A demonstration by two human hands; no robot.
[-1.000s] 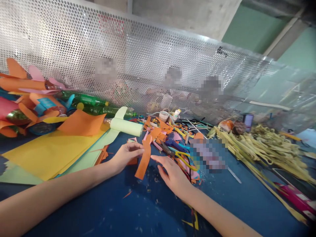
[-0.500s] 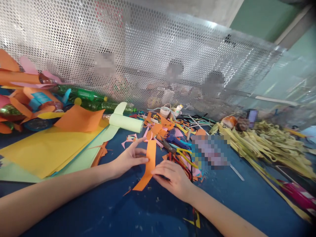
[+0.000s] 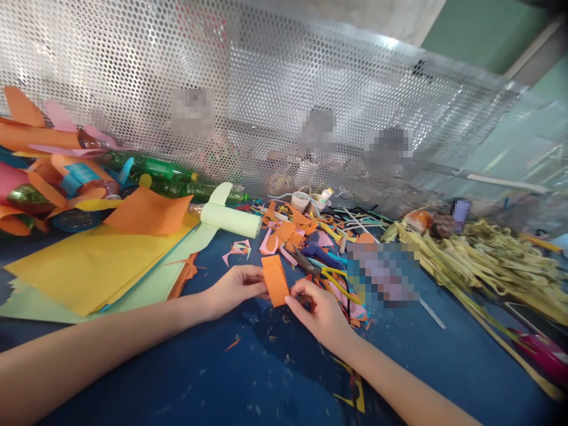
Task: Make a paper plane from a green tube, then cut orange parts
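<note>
An orange paper strip (image 3: 276, 280), now looking shorter and folded over, is held up between my two hands above the blue table. My left hand (image 3: 239, 283) grips its left edge, fingers partly behind the paper. At the lower right corner, the thumb and forefinger of my right hand (image 3: 322, 310) pinch it. Scissors with yellow handles (image 3: 339, 284) lie just beyond my right hand among paper scraps (image 3: 288, 234). Behind my left hand lies a plastic bottle wrapped in pale green paper (image 3: 231, 220), with green paper fins.
Coloured paper sheets (image 3: 102, 260) are stacked at left, near bottles decorated with paper (image 3: 89, 177). Green bottles (image 3: 155, 168) lie along a perforated metal screen (image 3: 266, 77). White cups (image 3: 300, 202) stand at the back. Dried leaf strips (image 3: 483, 254) and a pink object (image 3: 541, 355) are at right.
The long orange strip has been folded up from its lower end and now looks about half as long. My right hand's fingers have shifted to pinch its lower corner.
</note>
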